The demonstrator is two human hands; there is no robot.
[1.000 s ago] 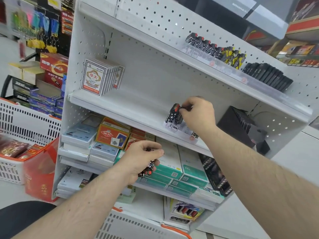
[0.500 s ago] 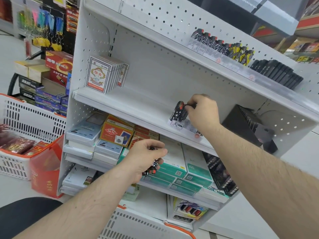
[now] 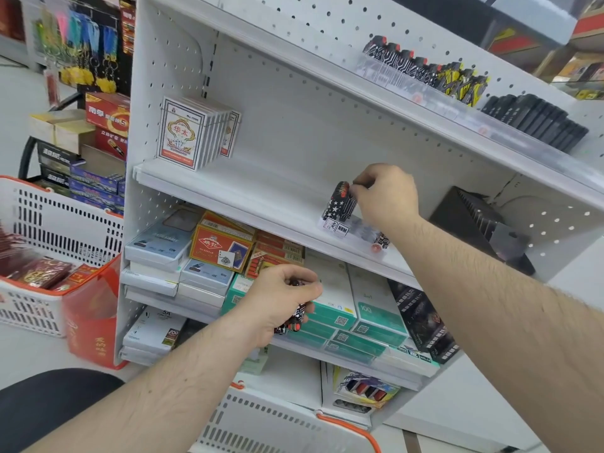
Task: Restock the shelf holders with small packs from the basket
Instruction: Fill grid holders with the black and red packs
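The left hand [image 3: 281,300] grips a bundle of packs [image 3: 298,317] below the middle shelf [image 3: 228,194]. Farther in, on that shelf, the right hand [image 3: 385,194] pinches upright star-printed packs [image 3: 340,202] in the clear holder [image 3: 351,228]; a black stand [image 3: 474,220] sits to their right.

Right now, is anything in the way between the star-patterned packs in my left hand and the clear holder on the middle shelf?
Nothing visible blocks it. The left hand grips black star-patterned packs below the white shelf edge. The right hand is setting a pack in the clear plastic holder.
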